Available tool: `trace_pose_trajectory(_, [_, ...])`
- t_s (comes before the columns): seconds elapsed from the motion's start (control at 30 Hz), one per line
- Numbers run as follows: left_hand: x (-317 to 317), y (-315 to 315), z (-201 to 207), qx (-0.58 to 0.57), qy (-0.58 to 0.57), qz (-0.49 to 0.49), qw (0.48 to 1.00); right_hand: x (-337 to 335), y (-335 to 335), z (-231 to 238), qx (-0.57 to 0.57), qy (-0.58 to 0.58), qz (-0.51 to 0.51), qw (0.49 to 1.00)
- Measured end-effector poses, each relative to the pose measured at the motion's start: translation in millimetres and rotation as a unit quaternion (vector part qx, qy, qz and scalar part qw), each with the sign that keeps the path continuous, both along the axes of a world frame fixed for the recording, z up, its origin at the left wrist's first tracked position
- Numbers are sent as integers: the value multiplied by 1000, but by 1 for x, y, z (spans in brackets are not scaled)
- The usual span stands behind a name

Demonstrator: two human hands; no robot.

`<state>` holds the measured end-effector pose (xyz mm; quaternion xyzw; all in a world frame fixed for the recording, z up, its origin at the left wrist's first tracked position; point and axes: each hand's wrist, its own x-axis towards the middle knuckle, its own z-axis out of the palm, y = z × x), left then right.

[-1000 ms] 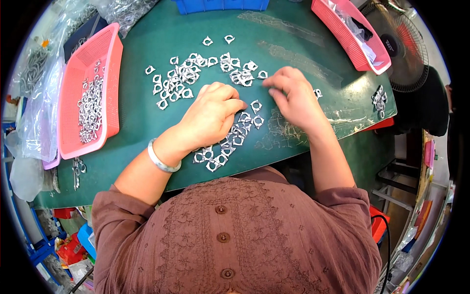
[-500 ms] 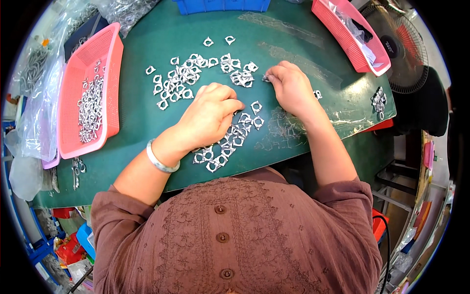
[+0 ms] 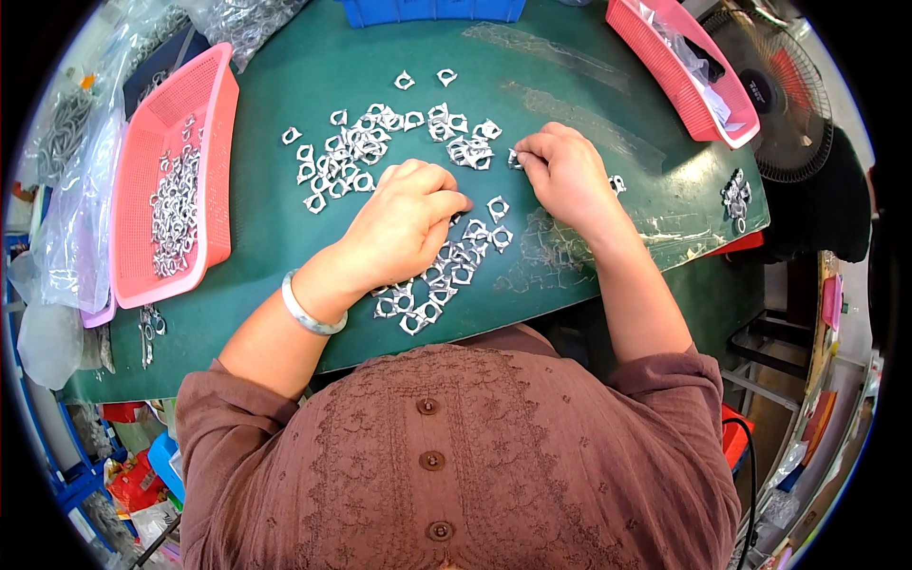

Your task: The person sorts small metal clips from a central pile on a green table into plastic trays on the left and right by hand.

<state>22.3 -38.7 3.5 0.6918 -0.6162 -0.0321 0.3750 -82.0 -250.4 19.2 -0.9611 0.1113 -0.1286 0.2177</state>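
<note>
Small silver metal ring pieces with pointed corners lie in loose groups on the green table. My right hand [image 3: 573, 178] pinches one metal ring piece [image 3: 514, 160] between thumb and fingertips, just right of a small heap of ring pieces [image 3: 470, 153]. My left hand [image 3: 407, 217] is closed, thumb against forefinger, above the table; whatever is at its fingertips is mostly hidden. Below and right of it a scattered group of ring pieces [image 3: 461, 274] reaches toward the table's near edge. Beyond it spreads a larger group of ring pieces [image 3: 356, 144].
A pink basket [image 3: 228, 171] holding many metal pieces stands at the left. Another pink basket [image 3: 665, 81] with plastic bags is at the far right, beside a fan [image 3: 769, 95]. A blue crate [image 3: 432, 9] stands at the far edge. Metal pieces [image 3: 735, 195] lie near the right corner.
My right hand has shifted slightly, and the ring piece at its fingertips shows more clearly. My left hand has barely moved. The groups on the table look the same.
</note>
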Motion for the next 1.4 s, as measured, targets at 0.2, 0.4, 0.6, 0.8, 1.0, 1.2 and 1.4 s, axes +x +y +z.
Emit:
trace_pose_trajectory(0.2, [2,1,0,6,3,7,1000,-3,5,19,43,56,129,989])
trace_pose_trajectory(0.4, [2,0,1,0,-9,11,1000,12,11,13,18,7,94,995])
trace_pose_trajectory(0.6, [4,2,1,7,-7,23,1000,25,12,3,16,-20,81,996])
trace_pose_trajectory(0.8, [5,3,0,10,-8,36,999,24,9,-3,35,-47,98,993])
trace_pose_trajectory(1.0, [6,1,0,19,-8,52,998,5,5,5,-53,-67,74,994])
trace_pose_trajectory(1.2, [10,-15,6,0,-29,91,995,-7,1,12,-40,10,72,997])
trace_pose_trajectory(1.4, [16,-40,7,61,-78,109,989,12,1,4,-17,-25,83,996])
